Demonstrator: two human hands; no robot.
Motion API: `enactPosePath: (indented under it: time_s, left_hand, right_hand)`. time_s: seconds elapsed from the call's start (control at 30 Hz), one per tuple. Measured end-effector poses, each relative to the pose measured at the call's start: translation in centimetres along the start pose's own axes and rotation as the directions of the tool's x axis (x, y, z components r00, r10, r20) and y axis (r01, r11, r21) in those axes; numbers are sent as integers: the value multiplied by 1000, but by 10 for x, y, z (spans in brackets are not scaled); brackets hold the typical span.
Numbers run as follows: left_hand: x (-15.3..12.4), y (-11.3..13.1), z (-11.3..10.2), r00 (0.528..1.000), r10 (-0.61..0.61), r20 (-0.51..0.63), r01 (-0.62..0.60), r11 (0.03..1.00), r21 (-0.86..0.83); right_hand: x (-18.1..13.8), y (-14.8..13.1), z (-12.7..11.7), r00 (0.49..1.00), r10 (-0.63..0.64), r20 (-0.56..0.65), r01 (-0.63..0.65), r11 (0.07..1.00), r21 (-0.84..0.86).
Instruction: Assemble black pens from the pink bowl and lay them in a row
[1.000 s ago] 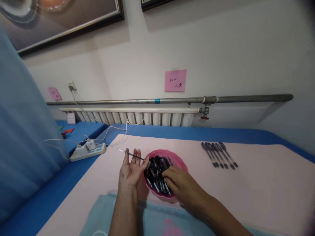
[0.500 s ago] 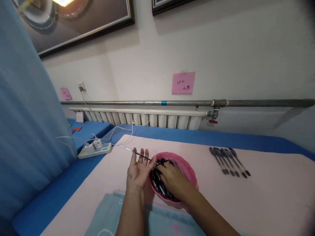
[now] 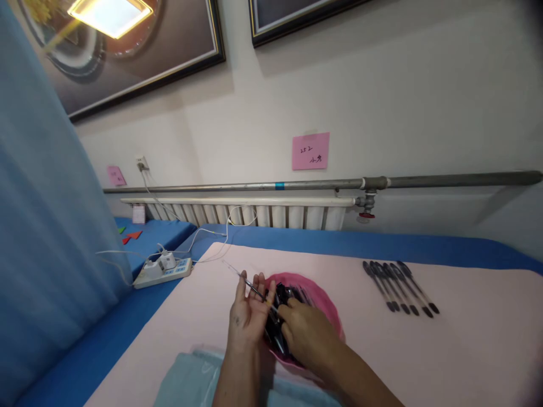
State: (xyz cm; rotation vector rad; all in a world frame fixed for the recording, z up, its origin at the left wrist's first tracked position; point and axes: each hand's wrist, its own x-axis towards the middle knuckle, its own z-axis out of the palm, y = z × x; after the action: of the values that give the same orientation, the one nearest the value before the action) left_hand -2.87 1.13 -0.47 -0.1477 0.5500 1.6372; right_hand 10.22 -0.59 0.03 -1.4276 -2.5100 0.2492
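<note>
A pink bowl (image 3: 324, 299) full of black pen parts (image 3: 283, 297) sits on the pink cloth in front of me. My left hand (image 3: 248, 311) is at the bowl's left rim, fingers up, pinching a thin clear pen refill (image 3: 248, 284) that points up and left. My right hand (image 3: 307, 333) lies over the bowl with its fingers curled and its fingertips meet the left hand at the refill's lower end. What the right fingers grip is hidden.
Several assembled black pens (image 3: 399, 287) lie in a row at the right on the pink cloth (image 3: 445, 350). A white power strip (image 3: 163, 270) with plugs and cables rests on the blue surface at left. A radiator (image 3: 254, 213) and pipe run along the wall. A light blue cloth (image 3: 190, 379) lies nearest me.
My right hand has moved from the bowl's right side across to the left hand and the refill. The view has tilted up a little.
</note>
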Motion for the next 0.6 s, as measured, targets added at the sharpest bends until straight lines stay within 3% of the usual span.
enactPosePath:
  time_s: [0.2,0.4,0.6]
  left_hand:
    - [-4,-18,1,1000,-6,4,6,999,38]
    - [-6,-17,3,1000,9,-8,-9,1000,-8]
    - [-9,-25,1,996,-69,61,61,989,134]
  right_hand:
    - [0,-8,-1,998,57,11,-56,996,-65]
    - [-4,-7,-11,997,66,26,-64,993,-96]
    - [-3,-10,-16,1000,14,15,-13,998,-66]
